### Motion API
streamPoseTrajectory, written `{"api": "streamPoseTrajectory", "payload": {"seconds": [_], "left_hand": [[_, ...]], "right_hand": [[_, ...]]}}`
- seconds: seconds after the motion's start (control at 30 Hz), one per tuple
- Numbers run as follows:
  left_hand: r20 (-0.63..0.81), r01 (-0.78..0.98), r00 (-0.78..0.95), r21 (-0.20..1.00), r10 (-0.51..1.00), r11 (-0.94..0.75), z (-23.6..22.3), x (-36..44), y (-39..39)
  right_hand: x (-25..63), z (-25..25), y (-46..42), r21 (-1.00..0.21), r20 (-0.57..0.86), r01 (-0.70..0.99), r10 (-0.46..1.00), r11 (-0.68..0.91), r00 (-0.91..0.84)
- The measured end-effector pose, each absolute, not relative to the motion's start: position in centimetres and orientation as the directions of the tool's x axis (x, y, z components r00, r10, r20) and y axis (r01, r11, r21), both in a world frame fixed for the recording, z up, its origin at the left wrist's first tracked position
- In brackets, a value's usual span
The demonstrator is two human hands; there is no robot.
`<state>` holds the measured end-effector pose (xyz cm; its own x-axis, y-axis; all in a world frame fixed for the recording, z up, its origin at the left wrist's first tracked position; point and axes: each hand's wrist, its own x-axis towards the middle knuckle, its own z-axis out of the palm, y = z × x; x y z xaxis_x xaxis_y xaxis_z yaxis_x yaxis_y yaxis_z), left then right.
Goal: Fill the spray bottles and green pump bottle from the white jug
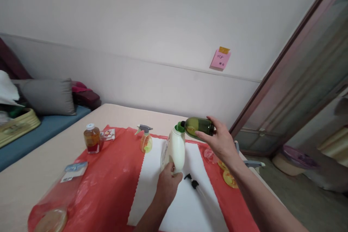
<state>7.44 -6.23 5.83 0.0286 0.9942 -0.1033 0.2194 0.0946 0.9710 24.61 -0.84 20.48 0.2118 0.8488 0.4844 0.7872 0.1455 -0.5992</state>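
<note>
My left hand (169, 183) grips the lower part of a white plastic jug (177, 152), which has a green rim (179, 127) at its open top. In my right hand (220, 139) is a dark green bottle (199, 127), tipped on its side. The bottle's mouth rests at or just over the jug's green opening; whether liquid is flowing I cannot tell. A black pump head (194, 183) with a clear tube lies on the white sheet (179, 206), to the right of my left hand.
Red plastic (111, 185) covers part of the table. A spray bottle (146, 143) and an amber bottle (92, 139) stand left; a large clear bottle (61, 192) lies at front left. Yellow round pieces (230, 179) are under my right arm. A wall (163, 90) rises behind.
</note>
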Motion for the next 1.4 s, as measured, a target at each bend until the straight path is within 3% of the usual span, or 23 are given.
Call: {"api": "streamPoseTrajectory", "payload": {"seconds": [0.33,0.73,1.07,1.4], "left_hand": [[-0.044,0.269,0.031,0.963,0.999,0.034,5.1,7.5,-5.7],[-0.053,0.315,0.045,0.949,0.998,0.036,4.5,7.5,-5.2],[-0.066,0.345,0.042,0.938,0.997,0.048,4.9,7.3,-5.4],[-0.075,0.359,0.058,0.932,0.995,0.049,4.7,7.1,-5.2]], "right_hand": [[22.8,22.3,-1.8,-0.4,0.481,0.914,0.864,0.064,0.15],[20.0,25.0,-2.6,0.089,0.458,0.992,0.88,0.093,-0.124],[18.0,29.4,1.6,0.101,0.225,0.985,0.961,0.14,-0.16],[16.2,30.5,3.8,0.103,0.157,0.985,0.976,0.136,-0.151]]}}
